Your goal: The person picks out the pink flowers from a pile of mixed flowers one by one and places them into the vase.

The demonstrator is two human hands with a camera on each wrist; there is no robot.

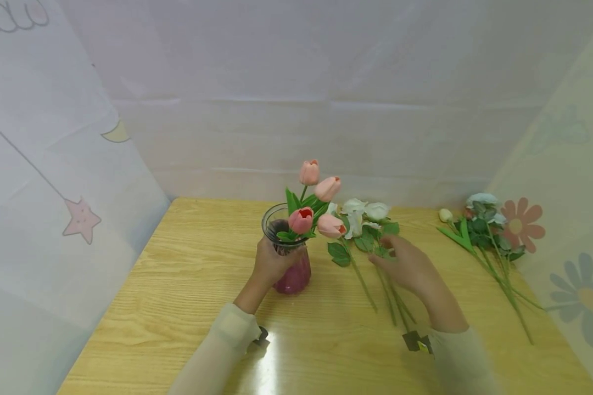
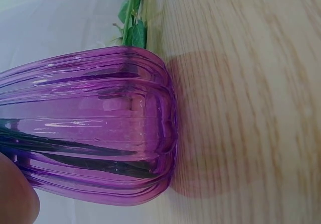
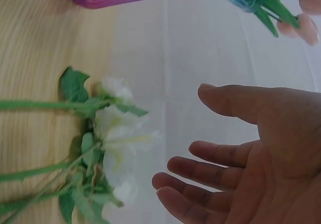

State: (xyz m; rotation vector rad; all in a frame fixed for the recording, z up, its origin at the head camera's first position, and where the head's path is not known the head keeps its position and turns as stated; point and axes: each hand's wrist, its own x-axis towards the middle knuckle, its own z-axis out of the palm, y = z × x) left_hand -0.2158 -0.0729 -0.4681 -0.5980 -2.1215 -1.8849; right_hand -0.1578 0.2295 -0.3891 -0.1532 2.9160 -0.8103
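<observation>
My left hand (image 1: 273, 262) grips a ribbed glass vase (image 1: 294, 276) just below its rim. Purple glass shows at the vase's base, turning bluish toward the neck in the right wrist view. Several pink tulips (image 1: 301, 220) with green leaves stand in it, their dark stems visible through the glass. Relaxed and holding nothing, my right hand (image 1: 412, 267) hovers over the white flowers (image 1: 354, 207) lying to the right of the vase. In the right wrist view its fingers (image 3: 205, 174) are spread apart from the thumb, with the leafy green stems (image 3: 40, 105) off to the side.
On the far right of the wooden table (image 1: 192, 285) lies another bunch of flowers (image 1: 484, 219), with a pale tulip bud (image 1: 445, 215) and long green stems. Pale cloth walls (image 1: 277, 131) with printed shapes enclose the table at the back and sides.
</observation>
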